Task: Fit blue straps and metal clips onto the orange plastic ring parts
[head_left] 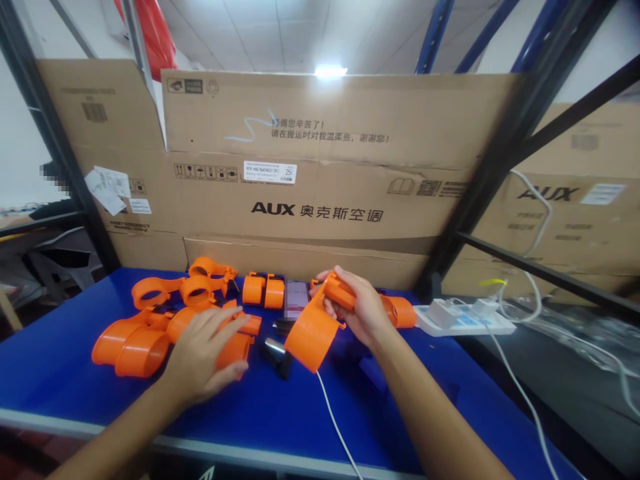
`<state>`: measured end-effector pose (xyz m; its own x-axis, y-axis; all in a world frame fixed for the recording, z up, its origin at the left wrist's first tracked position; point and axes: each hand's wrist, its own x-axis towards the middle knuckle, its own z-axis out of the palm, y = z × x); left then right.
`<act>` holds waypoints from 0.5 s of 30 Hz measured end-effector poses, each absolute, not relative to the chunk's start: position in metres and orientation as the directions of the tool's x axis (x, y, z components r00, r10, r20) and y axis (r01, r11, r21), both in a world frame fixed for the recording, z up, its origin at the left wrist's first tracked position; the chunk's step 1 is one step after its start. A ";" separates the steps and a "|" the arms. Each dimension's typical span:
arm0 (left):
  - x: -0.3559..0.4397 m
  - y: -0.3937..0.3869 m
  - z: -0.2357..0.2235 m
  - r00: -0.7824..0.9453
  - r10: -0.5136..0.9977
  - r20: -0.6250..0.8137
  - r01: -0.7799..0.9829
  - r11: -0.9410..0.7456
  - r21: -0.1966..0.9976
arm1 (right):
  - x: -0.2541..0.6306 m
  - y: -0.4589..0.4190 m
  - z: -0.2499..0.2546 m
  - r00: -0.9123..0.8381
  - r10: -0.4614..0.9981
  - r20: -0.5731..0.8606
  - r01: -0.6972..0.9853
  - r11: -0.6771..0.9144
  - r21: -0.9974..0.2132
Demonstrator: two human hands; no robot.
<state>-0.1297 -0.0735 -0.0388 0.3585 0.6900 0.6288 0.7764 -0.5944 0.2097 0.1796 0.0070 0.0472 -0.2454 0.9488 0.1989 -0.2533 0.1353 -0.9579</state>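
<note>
My right hand (363, 308) grips an orange plastic tape dispenser (313, 333) by its handle, its wide ring hanging tilted above the table. Fingers stretched and apart, my left hand (203, 353) lies over another orange dispenser (235, 353); whether it touches or just hovers, I cannot tell. To its left, a pair of orange dispensers (133, 347) lie side by side. A small black and silver piece (277, 357) sits on the table between my hands.
Several more orange dispensers (264, 291) stand along the back of the blue table (60, 380). A phone (297, 299) leans there. At right lies a white power strip (467, 323) with plugs and trailing cables. Cardboard (320, 180) walls off the back between dark rack posts.
</note>
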 end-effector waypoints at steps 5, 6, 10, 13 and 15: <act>-0.051 -0.063 -0.022 0.268 0.878 0.396 0.196 -0.452 0.870 | 0.164 0.006 0.043 -0.322 0.923 0.212 -0.182 0.159 -0.970; -0.033 -0.058 -0.021 0.299 0.895 0.331 0.092 -0.372 0.924 | 0.161 0.007 0.040 -0.291 0.929 0.230 -0.178 0.183 -0.967; 0.016 -0.037 -0.022 0.266 0.943 0.198 -0.260 -0.128 0.957 | 0.156 0.021 0.022 -0.066 0.954 0.293 -0.168 0.279 -0.945; 0.027 -0.022 -0.020 0.128 0.977 0.171 -0.445 -0.098 0.890 | 0.162 0.034 0.005 0.102 0.933 0.344 -0.151 0.356 -0.922; 0.026 -0.013 -0.018 -0.032 0.987 0.159 -0.557 -0.150 0.817 | 0.167 0.037 -0.006 0.039 0.934 0.355 -0.070 0.357 -0.931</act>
<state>0.0264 -0.0132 -0.0183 -0.0325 0.9867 0.1595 -0.5570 -0.1504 0.8168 0.1672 0.0367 -0.0065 0.0392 0.9340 0.3551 -0.0701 0.3571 -0.9314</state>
